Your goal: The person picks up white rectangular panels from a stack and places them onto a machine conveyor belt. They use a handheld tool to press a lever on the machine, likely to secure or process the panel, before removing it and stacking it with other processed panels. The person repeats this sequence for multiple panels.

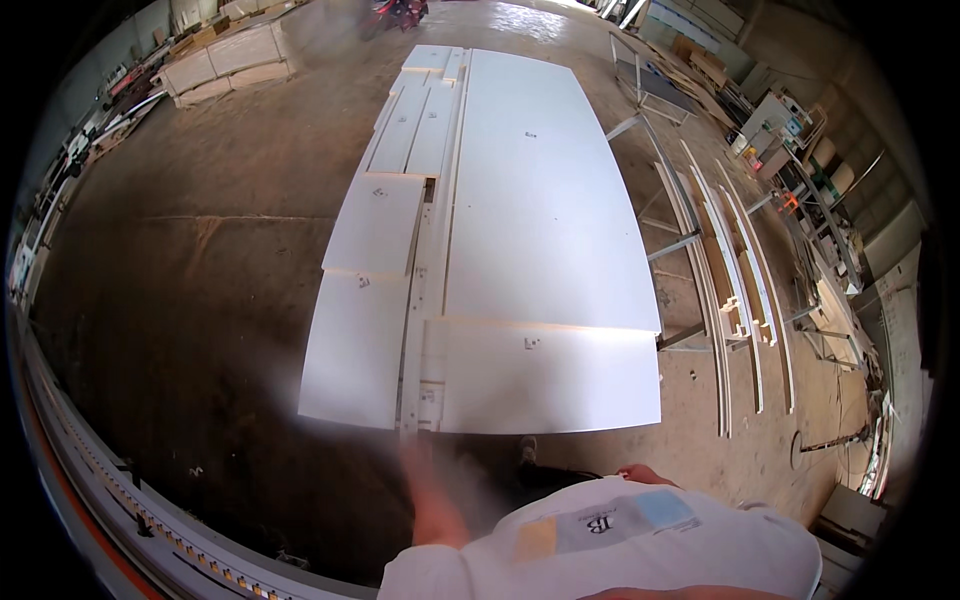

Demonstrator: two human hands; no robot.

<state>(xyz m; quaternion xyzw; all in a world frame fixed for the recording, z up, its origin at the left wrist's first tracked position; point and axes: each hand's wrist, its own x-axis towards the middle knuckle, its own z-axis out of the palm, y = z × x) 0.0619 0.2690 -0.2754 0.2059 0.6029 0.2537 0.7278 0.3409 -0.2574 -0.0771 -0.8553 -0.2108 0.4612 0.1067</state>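
Observation:
My left hand (414,468) is at the near end of a long narrow white strip (414,345), its fingers closed around that end, though haze blurs their outline. The strip runs away from me along the gap between white panels. To its left lie a near panel (350,350) and another panel (375,220) beyond it. On its right are a wide short panel (550,380) and a large long panel (540,200). My right hand (645,474) is by my waist, apart from the panels; my shirt covers most of it, and its grip is hidden.
Narrower white boards (400,125) lie at the far left of the stack. Metal trestles (675,245) and long strips (735,270) stand to the right. A wrapped stack of boards (225,68) is at the far left. A long machine rail (170,545) runs along the lower left.

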